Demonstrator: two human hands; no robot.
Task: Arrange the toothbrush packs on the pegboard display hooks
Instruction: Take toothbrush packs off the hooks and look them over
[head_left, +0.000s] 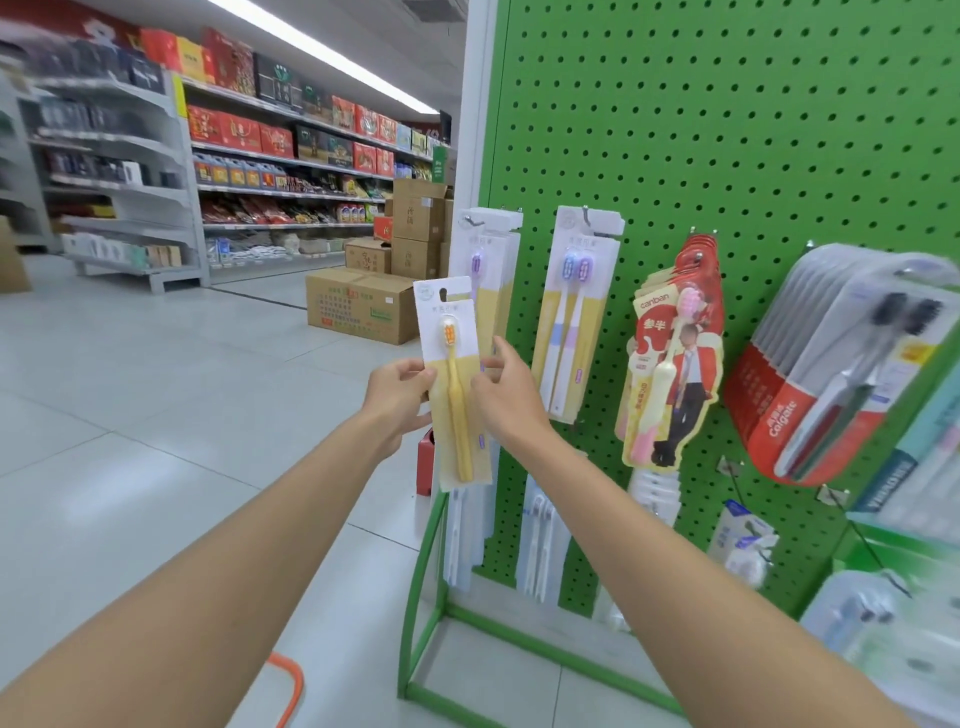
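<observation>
I hold a yellow toothbrush pack (454, 384) upright in front of the left edge of the green pegboard (727, 130). My left hand (397, 397) grips its left edge. My right hand (506, 389) pinches its right edge, thumb on the front. Behind it, purple toothbrush packs (485, 270) hang on the leftmost hook (474, 221). To the right hang two-brush blue and purple packs (574, 312), red canban packs (675, 353) and red Colgate packs (836, 374).
More white packs (540, 545) hang on the lower row. The green display frame (423, 597) stands on the tiled floor. Cardboard boxes (363, 306) sit in the aisle, stocked shelves (291, 171) behind. An orange basket handle (291, 686) shows at the bottom.
</observation>
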